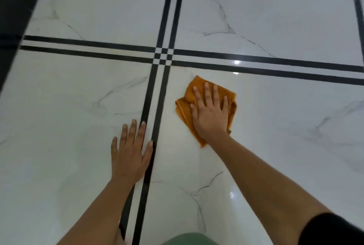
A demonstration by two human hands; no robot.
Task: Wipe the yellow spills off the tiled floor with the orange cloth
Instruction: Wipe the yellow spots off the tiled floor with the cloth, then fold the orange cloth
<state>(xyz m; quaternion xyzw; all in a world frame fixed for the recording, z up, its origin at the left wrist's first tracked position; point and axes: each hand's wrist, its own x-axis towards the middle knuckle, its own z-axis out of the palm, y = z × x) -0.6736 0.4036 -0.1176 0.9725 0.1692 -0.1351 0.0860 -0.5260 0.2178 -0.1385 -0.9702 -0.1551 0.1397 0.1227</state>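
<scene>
Right hand (pixel 209 116) flat, fingers straight, pressing cloth (pixel 184 110) onto floor (pixel 275 126) just right of black strips (pixel 146 107), near their crossing. Left hand (pixel 130 155) flat, fingers spread, resting on floor, holding nothing

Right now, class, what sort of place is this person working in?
Probably an indoor room or hallway: glossy marble-look floor tiles, black inlay stripes crossing them, and a light glint reflected in the polish.

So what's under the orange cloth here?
Only the white floor tile around its edges shows. The orange cloth, pressed flat by the right hand, hides whatever lies beneath.
</scene>
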